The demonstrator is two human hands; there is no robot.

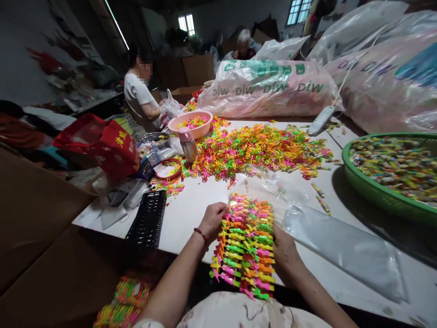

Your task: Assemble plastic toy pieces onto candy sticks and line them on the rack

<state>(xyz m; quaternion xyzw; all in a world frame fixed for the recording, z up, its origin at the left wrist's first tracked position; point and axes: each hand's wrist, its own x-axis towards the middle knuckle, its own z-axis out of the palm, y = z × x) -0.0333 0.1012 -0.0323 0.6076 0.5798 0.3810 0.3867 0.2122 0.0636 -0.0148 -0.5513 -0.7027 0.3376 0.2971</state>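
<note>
Head view is showing a pack of bright plastic pieces, lined up in two columns, hanging over the near edge of a white table. The left hand is clamping its upper left edge, and the right hand is gripping its right side, its fingers mostly hidden. Beyond, a loose heap of coloured pieces is covering the table's middle; clear plastic bags are lying to the right, near a green basin. A pink-lidded flask and a pink bowl are bordering the heap, and a co-worker in white is sitting farther back.
</note>
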